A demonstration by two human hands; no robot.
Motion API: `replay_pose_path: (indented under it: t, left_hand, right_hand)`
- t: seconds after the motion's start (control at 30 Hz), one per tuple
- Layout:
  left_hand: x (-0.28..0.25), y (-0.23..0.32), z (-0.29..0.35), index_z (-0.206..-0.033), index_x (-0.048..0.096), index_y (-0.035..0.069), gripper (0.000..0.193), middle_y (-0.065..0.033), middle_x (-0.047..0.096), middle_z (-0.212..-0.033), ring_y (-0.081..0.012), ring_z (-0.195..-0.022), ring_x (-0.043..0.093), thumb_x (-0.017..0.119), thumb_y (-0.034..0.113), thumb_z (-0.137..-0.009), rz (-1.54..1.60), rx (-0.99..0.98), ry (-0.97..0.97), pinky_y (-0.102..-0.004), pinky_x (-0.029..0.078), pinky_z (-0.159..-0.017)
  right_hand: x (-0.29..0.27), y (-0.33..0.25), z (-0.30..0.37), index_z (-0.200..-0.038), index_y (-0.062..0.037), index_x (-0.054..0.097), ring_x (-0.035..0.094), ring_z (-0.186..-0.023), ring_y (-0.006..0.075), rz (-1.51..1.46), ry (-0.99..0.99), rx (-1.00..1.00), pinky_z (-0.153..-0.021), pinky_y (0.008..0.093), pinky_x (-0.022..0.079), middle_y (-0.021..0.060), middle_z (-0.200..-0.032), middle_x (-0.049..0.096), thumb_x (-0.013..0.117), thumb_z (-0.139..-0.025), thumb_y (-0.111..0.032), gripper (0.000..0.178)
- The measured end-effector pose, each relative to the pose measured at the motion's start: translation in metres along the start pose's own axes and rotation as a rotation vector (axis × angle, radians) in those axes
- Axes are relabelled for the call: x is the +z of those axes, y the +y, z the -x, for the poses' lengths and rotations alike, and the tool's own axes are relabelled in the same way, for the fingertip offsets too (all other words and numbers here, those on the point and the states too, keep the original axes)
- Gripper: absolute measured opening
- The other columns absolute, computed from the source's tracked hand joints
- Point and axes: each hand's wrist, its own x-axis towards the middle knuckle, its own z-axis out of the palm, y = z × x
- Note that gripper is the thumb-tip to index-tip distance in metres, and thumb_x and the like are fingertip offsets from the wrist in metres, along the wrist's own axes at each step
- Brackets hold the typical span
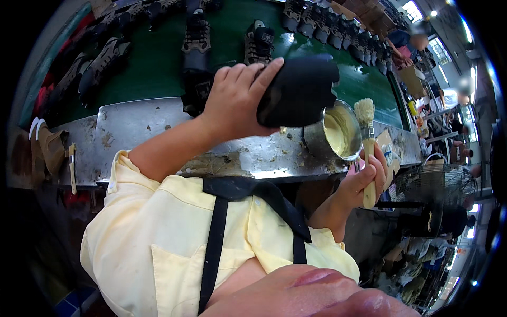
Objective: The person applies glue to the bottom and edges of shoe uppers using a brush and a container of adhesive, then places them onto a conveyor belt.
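From here I see a black, notched-edged piece (303, 90), a pale wooden brush (371, 133) with cream bristles (364, 111), a round silvery metal pot (315, 140) of pale-yellow paste (336, 132), and a brown-blotched, grey metal counter (142, 124).

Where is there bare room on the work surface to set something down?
The green table shows bare between the shoes at left and the laced middle shoe; the stained metal ledge is free just left of the left forearm. It is crowded around the pot, right hand and its brush.
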Motion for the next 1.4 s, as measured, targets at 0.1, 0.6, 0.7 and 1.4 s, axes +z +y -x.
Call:
replay_pose_path:
  t: [0.1, 0.6, 0.7, 1.4]
  left_hand:
    - [-0.011, 0.004, 0.018, -0.135, 0.029, 0.008, 0.109, -0.0128, 0.049, -0.112, -0.0299, -0.103, 0.048, 0.082, 0.042, -0.046, 0.011, 0.005, 0.012, -0.0421, 0.033, -0.088]
    - [-0.052, -0.235, 0.047, -0.120, 0.047, 0.014, 0.066, -0.0090, 0.051, -0.116, -0.0295, -0.106, 0.046, 0.062, 0.052, -0.067, 1.295, -1.213, 1.292, -0.0479, 0.033, -0.094]
    - [-0.039, -0.291, 0.063, -0.119, 0.048, 0.012, 0.062, -0.0116, 0.050, -0.121, -0.0311, -0.113, 0.045, 0.051, 0.054, -0.074, 1.407, -1.238, 1.410, -0.0480, 0.032, -0.098]
    - [0.162, -0.379, 0.050, -0.142, 0.009, 0.008, 0.119, -0.0175, 0.021, -0.144, -0.0340, -0.131, 0.023, 0.073, 0.060, -0.056, -0.022, -1.271, -0.278, -0.0443, 0.026, -0.104]
  right_hand:
    - [-0.003, 0.010, 0.008, -0.089, 0.0053, 0.054, 0.061, -0.087, 0.0337, -0.091, 0.013, 0.127, -0.074, 0.0396, 0.054, 0.0234, -0.097, 0.059, 0.046, -0.092, -0.017, 0.024]
    - [-0.035, 0.024, 0.034, -0.093, 0.0070, 0.056, 0.058, -0.074, 0.0177, -0.116, -0.118, 0.404, -0.065, 0.0259, 0.049, 0.0174, -0.098, 0.061, 0.044, -0.094, -0.019, 0.028]
    - [-0.032, 0.025, 0.035, -0.094, 0.0065, 0.056, 0.059, -0.077, 0.0198, -0.152, -0.136, 0.430, -0.065, 0.0271, 0.050, 0.0188, -0.097, 0.061, 0.045, -0.093, -0.015, 0.024]
    - [-0.034, 0.043, 0.029, -0.086, 0.0005, 0.060, 0.062, -0.076, 0.0188, -0.003, -0.114, 0.355, -0.067, 0.0275, 0.049, 0.0150, -0.090, 0.064, 0.055, -0.087, -0.010, 0.012]
